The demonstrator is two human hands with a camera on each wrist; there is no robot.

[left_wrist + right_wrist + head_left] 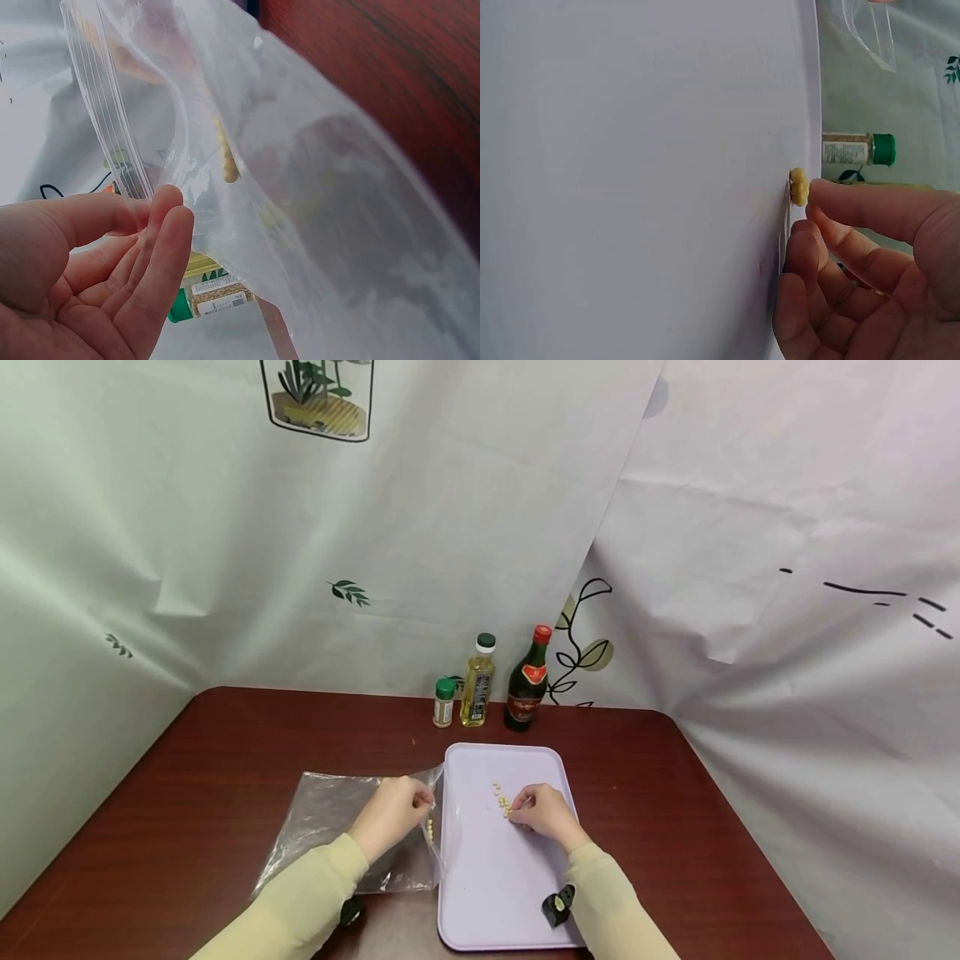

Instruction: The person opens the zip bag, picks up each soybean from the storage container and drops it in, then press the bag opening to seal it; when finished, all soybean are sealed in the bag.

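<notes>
A clear zip bag (330, 810) lies partly on the table, its mouth raised at the tray's left edge. My left hand (396, 810) pinches the bag near its zip strip (112, 120) between thumb and fingers. Several soybeans (228, 161) sit in a row inside the bag. On the pale lilac tray (487, 877), more yellow soybeans (504, 802) lie loosely grouped. My right hand (542, 810) is over the tray, thumb and index fingertips pinched together at the near end of this group. The fingertips partly hide the bean between them.
Behind the tray stand a green-capped seasoning jar (444, 703), an oil bottle (477, 685) and a dark red-capped bottle (527, 685). A small black device (557, 907) is by my right wrist. A white curtain (450, 527) hangs behind the brown table (187, 793).
</notes>
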